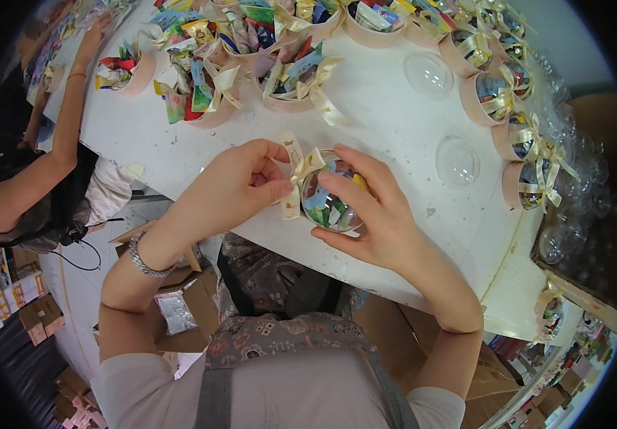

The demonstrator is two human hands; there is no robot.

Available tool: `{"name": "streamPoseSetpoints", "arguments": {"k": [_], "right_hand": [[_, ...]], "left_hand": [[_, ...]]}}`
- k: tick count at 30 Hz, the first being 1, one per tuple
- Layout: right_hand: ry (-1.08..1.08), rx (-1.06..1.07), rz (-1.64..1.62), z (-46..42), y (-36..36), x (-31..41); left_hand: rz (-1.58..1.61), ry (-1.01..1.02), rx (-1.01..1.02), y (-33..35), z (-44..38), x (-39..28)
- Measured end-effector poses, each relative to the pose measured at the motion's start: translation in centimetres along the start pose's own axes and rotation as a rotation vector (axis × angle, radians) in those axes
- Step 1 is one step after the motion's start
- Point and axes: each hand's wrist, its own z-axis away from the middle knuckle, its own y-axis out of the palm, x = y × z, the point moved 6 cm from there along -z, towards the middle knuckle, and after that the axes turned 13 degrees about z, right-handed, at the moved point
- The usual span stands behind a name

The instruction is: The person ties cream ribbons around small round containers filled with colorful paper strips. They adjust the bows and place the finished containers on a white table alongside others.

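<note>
In front of me on the table is a small gift box with a clear plastic dome [335, 206] on it, wrapped sweets showing through. My right hand [381, 214] curves around the dome from the right, its fingers spread over the top and the near side. A cream ribbon bow [305, 166] with printed marks sits at the left of the dome. My left hand [233, 185] has its thumb and curled fingers at this ribbon and appears to pinch it. The exact grip of the fingertips is partly hidden. Most of the box under the dome is hidden too.
Open pink boxes of wrapped sweets [206, 120] stand beyond my hands. Two loose clear domes [457, 161] lie to the right, near a row of domed, ribboned boxes [512, 185]. A bin of clear domes [558, 241] is at far right. Another person's arm [67, 118] reaches in at left.
</note>
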Motion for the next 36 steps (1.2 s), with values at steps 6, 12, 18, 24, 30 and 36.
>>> {"name": "streamPoseSetpoints", "arguments": {"k": [6,12,18,24,30,36], "right_hand": [[-0.027,0.031,-0.022,0.0,0.1,0.3],[-0.033,0.048,-0.032,-0.3,0.0,0.5],[-0.037,0.047,-0.043,-0.3,0.2,0.8],[-0.015,0.083,0.018,-0.8,0.0,1.4],[0.085,0.181,0.153,-1.9,-0.1,2.6],[0.184,0.144,0.190,-1.3,1.6,2.6]], "left_hand": [[-0.065,-0.198,0.060,-0.7,0.0,-1.7],[0.086,-0.278,0.184,0.1,0.0,-1.5],[0.153,-0.410,0.237,-0.6,-0.1,-0.8],[0.295,0.168,0.123,-0.4,-0.4,0.9],[0.254,0.241,0.175,0.9,1.2,0.6],[0.123,0.370,0.131,1.5,1.1,-1.5]]}}
